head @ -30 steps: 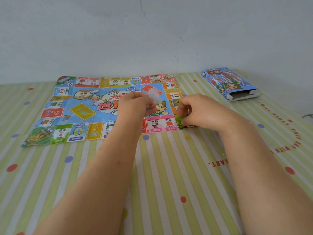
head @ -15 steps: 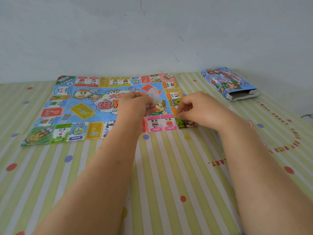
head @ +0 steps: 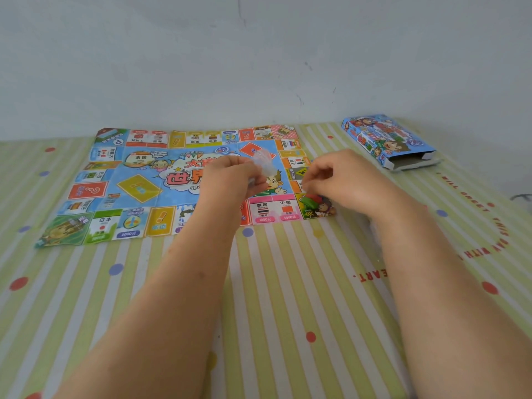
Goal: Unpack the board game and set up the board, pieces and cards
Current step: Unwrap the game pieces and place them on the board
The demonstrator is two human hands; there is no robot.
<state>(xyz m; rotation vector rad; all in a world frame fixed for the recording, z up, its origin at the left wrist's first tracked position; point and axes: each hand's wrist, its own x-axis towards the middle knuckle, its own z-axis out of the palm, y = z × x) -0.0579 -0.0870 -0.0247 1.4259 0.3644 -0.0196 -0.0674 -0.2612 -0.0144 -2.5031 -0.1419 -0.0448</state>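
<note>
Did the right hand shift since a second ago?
Yes: the right hand lifted off the near right corner of the colourful paper game board, leaving small green and red plastic pieces there.

Board: I saw it unfolded flat, creased, blue-centred.
Bag: small, clear, crumpled; the left hand pinched it above the board.
Pieces: green and red, lay on the board's near right corner.
Box: lay flat, end open, far right.

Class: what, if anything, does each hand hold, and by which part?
The left hand pinches a clear plastic bag by its lower end. The right hand curls above the green and red pieces; whether it holds one cannot be told.
</note>
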